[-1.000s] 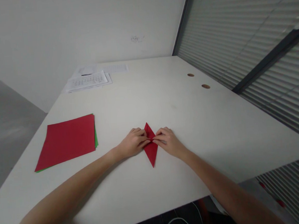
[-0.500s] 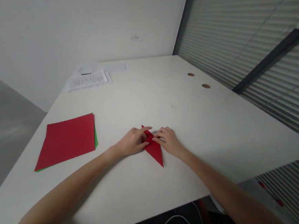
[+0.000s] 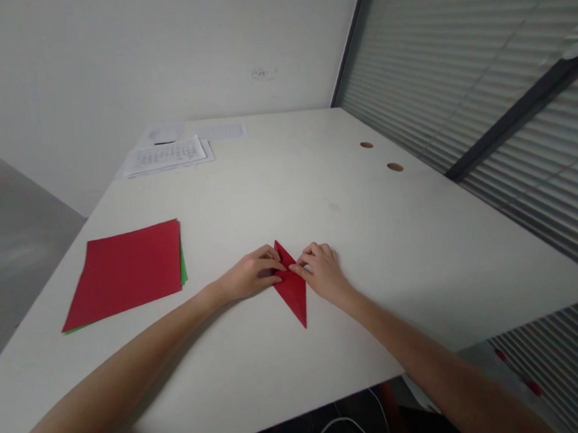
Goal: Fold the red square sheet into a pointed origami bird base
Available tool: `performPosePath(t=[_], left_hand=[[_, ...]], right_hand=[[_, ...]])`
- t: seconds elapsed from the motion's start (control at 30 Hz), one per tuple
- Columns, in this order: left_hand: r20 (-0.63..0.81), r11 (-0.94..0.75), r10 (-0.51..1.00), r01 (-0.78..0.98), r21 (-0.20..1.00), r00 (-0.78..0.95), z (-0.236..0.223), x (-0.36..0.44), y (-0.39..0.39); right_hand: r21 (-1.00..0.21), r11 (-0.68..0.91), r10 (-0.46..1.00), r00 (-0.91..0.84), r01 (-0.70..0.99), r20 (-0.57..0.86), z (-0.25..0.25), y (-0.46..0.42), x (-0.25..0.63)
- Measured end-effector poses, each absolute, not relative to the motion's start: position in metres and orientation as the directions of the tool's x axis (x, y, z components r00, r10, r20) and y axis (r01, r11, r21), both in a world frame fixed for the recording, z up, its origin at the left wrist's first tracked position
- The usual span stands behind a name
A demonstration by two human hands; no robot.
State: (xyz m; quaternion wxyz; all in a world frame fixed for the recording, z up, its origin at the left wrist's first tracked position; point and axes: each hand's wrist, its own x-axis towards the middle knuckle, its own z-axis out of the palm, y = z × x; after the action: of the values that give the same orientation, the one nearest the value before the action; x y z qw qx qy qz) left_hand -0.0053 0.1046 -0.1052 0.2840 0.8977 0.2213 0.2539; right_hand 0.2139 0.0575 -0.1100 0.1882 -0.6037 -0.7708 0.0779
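A folded piece of red paper (image 3: 295, 295), shaped like a long pointed diamond, lies on the white table between my hands. My left hand (image 3: 254, 272) grips its left side, with fingertips pressed near the middle of the paper. On the opposite side, my right hand (image 3: 320, 270) pinches the right edge between thumb and fingers. One point of the paper is toward me and the other is away from me. My fingertips hide part of its middle.
To the left lies a stack of red sheets (image 3: 126, 273) with green paper (image 3: 183, 265) showing beneath. Written papers (image 3: 167, 156) sit at the table's far left. Two round holes, a nearer hole (image 3: 395, 167) and a farther hole (image 3: 366, 145), are near the blinds (image 3: 497, 60).
My left index finger has come down from above the paper's far part onto its middle. The paper's near point has swung slightly left. My right hand keeps its pinch.
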Motion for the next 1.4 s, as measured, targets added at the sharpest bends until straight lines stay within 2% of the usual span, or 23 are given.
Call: performPosePath(t=[0.17, 0.3, 0.53, 0.7, 0.93, 1.17, 1.4], left_hand=[[0.355, -0.76, 0.561, 0.295, 0.579, 0.748, -0.106, -0.009, 0.099], [0.35, -0.772, 0.559, 0.318, 0.551, 0.751, -0.105, -0.011, 0.097], [0.323, -0.762, 0.526, 0.268, 0.589, 0.786, -0.101, -0.011, 0.102], [0.338, -0.826, 0.466, 0.264, 0.499, 0.818, -0.096, -0.003, 0.101], [0.351, -0.859, 0.449, 0.288, 0.424, 0.822, -0.099, -0.004, 0.106], [0.346, -0.851, 0.417, 0.228, 0.473, 0.84, -0.102, -0.011, 0.119], [0.321, -0.826, 0.421, 0.212, 0.522, 0.848, -0.099, -0.012, 0.125]], right_hand=[[-0.214, 0.296, 0.952, -0.271, 0.931, 0.14, -0.098, 0.064, 0.209], [-0.135, 0.264, 0.957, -0.241, 0.955, 0.162, -0.096, 0.063, 0.203], [-0.105, 0.216, 0.964, -0.195, 0.971, 0.18, -0.101, 0.06, 0.2], [-0.073, 0.253, 0.948, -0.232, 0.965, 0.219, -0.104, 0.061, 0.197], [-0.139, 0.307, 0.931, -0.266, 0.942, 0.252, -0.105, 0.059, 0.198], [-0.225, 0.28, 0.948, -0.232, 0.933, 0.219, -0.106, 0.062, 0.201], [-0.162, 0.261, 0.955, -0.23, 0.952, 0.189, -0.106, 0.064, 0.199]])
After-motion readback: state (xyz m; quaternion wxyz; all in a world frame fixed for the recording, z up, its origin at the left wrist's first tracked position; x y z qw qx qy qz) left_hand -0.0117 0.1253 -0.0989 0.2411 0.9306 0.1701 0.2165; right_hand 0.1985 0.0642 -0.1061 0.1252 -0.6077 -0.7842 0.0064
